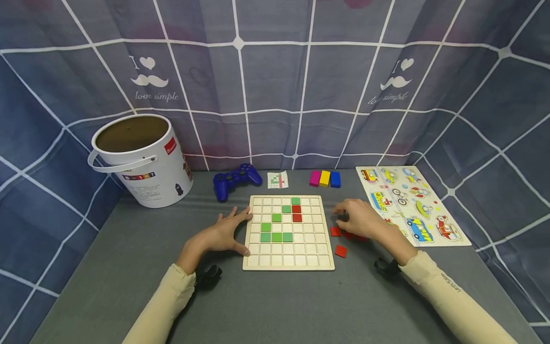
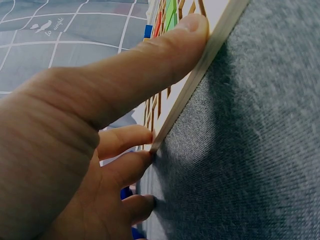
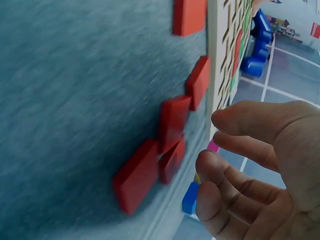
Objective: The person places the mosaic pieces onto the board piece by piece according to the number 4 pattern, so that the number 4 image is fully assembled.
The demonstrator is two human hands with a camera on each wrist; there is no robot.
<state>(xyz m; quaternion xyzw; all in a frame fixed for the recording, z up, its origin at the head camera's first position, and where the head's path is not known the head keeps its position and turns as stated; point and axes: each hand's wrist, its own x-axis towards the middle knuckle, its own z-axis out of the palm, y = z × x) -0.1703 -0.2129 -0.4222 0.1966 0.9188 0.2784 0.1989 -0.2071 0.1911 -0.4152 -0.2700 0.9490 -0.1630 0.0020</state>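
A wooden grid board (image 1: 320, 260) lies flat, with several green tiles (image 1: 277, 218) and two red tiles (image 1: 296, 209) set in its cells. My left hand (image 1: 221, 234) rests at its left edge, thumb near the lower corner and fingers spread higher up. The left wrist view shows that thumb (image 2: 165, 52) lying straight over the rim. Just right of the board, my right hand (image 1: 358, 217) hovers above loose red tiles (image 1: 341, 251). Its fingers are loosely bent, and no tile shows between them in the right wrist view. Several red tiles (image 3: 136, 175) lie below it on the cloth, some overlapping.
Behind the board lie a small patterned card (image 1: 277, 179), a blue game controller (image 1: 236, 179) and pink, yellow and blue blocks (image 1: 324, 178). A white bucket (image 1: 159, 181) stands back left. On the right is a picture puzzle board (image 1: 410, 205). A checked curtain (image 1: 275, 86) closes off the back.
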